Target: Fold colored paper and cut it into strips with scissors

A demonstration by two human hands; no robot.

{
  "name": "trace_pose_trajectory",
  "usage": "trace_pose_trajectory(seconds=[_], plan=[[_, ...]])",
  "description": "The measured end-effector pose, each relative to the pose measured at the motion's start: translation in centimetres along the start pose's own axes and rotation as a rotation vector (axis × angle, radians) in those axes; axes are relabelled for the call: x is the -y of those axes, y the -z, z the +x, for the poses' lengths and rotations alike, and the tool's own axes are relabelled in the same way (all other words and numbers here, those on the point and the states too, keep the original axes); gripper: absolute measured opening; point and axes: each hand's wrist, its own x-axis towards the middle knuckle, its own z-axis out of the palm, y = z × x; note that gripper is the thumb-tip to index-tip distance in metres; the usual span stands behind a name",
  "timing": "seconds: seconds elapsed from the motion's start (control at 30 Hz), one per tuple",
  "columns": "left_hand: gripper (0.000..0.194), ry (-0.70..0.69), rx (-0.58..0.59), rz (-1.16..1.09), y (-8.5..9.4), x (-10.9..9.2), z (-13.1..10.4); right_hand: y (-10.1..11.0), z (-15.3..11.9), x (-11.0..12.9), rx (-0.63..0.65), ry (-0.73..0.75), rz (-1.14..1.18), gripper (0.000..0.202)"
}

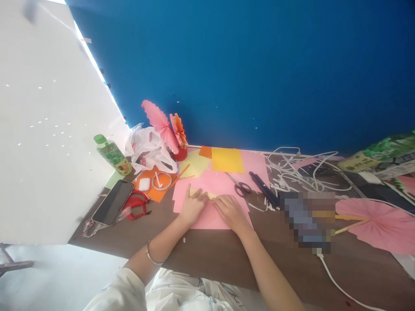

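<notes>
Between my two hands lies a narrow piece of pale yellow paper (pixel 211 195), on a stack of pink paper sheets (pixel 210 219). My left hand (pixel 194 208) grips its left part, with one finger sticking up and the others bent onto the paper. At the right end, my right hand (pixel 229 211) has its fingers pressed together on the same paper. My fingers cover most of the piece. Scissors (pixel 241 188) with dark handles rest just beyond my right hand. Behind the hands are a yellow sheet (pixel 227 160) and a pale yellow sheet (pixel 194 164).
On the left are a phone (pixel 113 203), red straps (pixel 136 205), a white earphone case (pixel 144 184) and a green bottle (pixel 113 154). Pink paper fans (pixel 160 125) stand by the wall. Tangled white cables (pixel 285 172) and another pink fan (pixel 382 224) lie right.
</notes>
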Motion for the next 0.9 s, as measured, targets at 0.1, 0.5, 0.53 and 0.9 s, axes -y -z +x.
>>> trace_pose_trajectory(seconds=[0.1,0.5,0.53,0.9], plan=[[0.022,-0.060,-0.042,0.017,0.0,-0.1,-0.1,-0.1,0.0,0.0,-0.031,0.008,0.013,0.019],[0.022,-0.159,-0.092,-0.131,1.5,0.8,0.1,0.4,0.1,0.8,-0.172,0.025,0.005,0.028],[0.022,-0.159,-0.090,-0.131,1.5,0.8,0.1,0.5,0.2,0.9,-0.169,0.038,-0.012,0.028],[0.021,-0.156,-0.073,-0.160,1.4,0.5,0.1,1.0,0.4,0.9,-0.203,0.115,-0.067,0.027]])
